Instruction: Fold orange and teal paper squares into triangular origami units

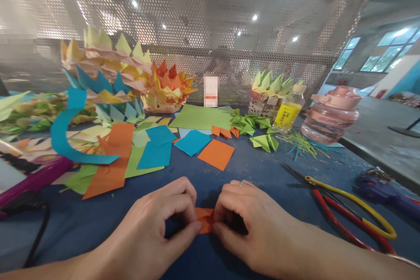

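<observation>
A small folded piece of orange paper [205, 220] lies low in the middle of the view, between my two hands. My left hand [167, 218] pinches its left end with thumb and fingers. At the other end, my right hand [239, 218], with a ring on one finger, pinches it the same way. Fingertips hide both ends of the paper. Beyond the hands lie an orange paper square [216, 154] and blue paper squares [192, 142]. Small folded orange pieces [221, 131] and folded green pieces [264, 141] sit farther back.
Scissors [348, 210] and a blue-purple tool [387, 190] lie right. A purple tool [39, 177] with a black cord is left, by a curled blue strip [62, 135]. Folded-paper crowns [169, 89], a yellow-labelled bottle [288, 111] and a pink water bottle [331, 116] stand behind.
</observation>
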`<state>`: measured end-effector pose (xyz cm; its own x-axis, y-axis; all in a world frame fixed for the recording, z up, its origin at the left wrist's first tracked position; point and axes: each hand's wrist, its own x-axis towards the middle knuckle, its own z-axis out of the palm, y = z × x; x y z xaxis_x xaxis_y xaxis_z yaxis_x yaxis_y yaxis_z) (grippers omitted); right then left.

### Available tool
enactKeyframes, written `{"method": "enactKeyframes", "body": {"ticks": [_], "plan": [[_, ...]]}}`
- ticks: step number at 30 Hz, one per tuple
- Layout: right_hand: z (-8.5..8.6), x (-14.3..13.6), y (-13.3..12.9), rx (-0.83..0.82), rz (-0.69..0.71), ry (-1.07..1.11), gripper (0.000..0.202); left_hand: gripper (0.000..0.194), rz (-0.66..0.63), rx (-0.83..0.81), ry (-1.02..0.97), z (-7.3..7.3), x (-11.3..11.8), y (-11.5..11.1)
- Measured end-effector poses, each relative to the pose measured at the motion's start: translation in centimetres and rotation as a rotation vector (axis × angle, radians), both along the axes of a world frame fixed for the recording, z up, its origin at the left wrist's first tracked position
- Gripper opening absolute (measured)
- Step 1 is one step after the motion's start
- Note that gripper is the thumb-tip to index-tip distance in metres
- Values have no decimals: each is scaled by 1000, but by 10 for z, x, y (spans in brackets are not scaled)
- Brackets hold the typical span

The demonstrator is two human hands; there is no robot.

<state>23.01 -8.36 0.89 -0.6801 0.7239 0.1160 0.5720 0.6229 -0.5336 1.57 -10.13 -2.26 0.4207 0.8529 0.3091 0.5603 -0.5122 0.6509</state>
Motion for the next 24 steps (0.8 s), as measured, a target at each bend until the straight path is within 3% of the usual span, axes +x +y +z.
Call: {"method": "enactKeyframes", "body": {"ticks": [5,9,15,20,24], "plan": [[0,0,-1,-1,-37,3,6,16,-50,4,30,-2,-2,0],[0,0,1,6,-10,16,23,12,-34,21,54,-2,-3,0],[-5,4,4,71,90,-7,19,18,-113,285,81,3,-1,0],[0,6,4,70,119,15,23,22,-63,451,137,-1,-1,-2],[6,9,5,179,233,-68,34,29,-53,523,190,-9,-4,-6]]}}
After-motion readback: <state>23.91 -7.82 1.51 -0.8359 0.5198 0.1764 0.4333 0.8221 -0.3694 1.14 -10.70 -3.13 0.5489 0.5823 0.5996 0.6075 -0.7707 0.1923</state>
